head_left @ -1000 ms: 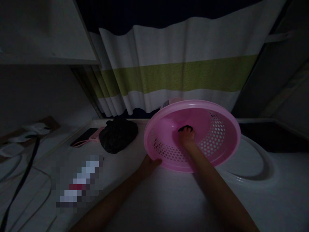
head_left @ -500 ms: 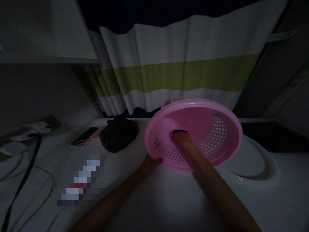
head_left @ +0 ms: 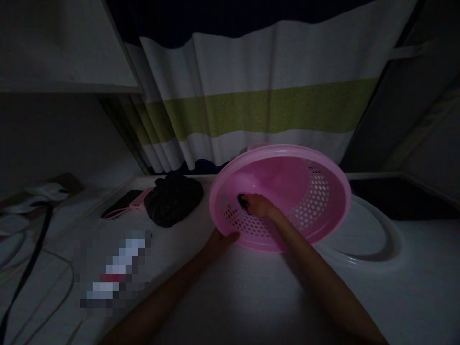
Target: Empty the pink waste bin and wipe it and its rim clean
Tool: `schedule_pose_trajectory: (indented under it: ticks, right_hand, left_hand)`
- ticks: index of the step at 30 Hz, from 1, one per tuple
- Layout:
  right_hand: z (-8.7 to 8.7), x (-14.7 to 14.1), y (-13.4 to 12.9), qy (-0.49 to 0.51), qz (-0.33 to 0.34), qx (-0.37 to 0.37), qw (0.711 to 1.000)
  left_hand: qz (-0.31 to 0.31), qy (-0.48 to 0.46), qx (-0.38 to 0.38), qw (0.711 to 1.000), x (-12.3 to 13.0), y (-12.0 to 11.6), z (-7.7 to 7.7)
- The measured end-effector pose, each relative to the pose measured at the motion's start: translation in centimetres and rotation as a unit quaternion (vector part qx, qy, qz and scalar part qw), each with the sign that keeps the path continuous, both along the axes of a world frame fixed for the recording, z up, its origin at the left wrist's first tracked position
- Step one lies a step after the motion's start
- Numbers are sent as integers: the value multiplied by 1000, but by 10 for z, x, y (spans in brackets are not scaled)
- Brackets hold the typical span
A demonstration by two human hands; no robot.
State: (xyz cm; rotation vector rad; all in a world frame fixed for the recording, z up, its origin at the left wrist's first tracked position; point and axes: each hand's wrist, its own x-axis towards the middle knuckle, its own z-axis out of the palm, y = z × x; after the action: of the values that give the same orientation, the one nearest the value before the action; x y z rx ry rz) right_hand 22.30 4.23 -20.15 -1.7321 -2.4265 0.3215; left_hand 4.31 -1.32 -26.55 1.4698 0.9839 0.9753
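Closed around a small black item [head_left: 242, 200], the grip of the right hand [head_left: 258, 205] is held inside the pink basket [head_left: 293, 179], toward the left part of its interior. By that hand the item, perhaps a cloth or sponge but too dimly lit to be named surely, is kept close against the inner surface. The basket is tipped on the tabletop [head_left: 233, 299], its wide mouth turned to the near side, and rows of holes are shown along the near and right parts of its wall. Its near left rim is clasped by the left hand [head_left: 223, 241], the thumb being laid over the edge. On the right, partly covered by the basket, a pale round rim [head_left: 390, 247] is seen flat on the tabletop, and beyond it a dark flat panel [head_left: 402, 196] is placed. At the left, a black plastic bag [head_left: 174, 199] is set well apart from the basket; beside it a pink strap [head_left: 138, 203] and a dark flat object [head_left: 120, 203] are found. Nearer, a long object [head_left: 118, 268] is obscured by pixelation. Along the far side, a striped curtain [head_left: 273, 110] is hung behind everything.
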Motion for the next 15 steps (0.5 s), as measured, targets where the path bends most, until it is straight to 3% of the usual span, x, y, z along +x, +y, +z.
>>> schedule_pose_trajectory:
  ticks: [6,11,15]
  right_hand:
    - [2,-16,-1,121,40,80,989]
    - [-6,-24,2,314,59,167,933]
    - [-10,-28,5,370,47,194,908]
  left_hand:
    - [13,8,3,1000,0,2,-3]
    - [17,7,-17,1000,0,1,-2]
    - [-4,-6,-14,1000,-1,2,-1]
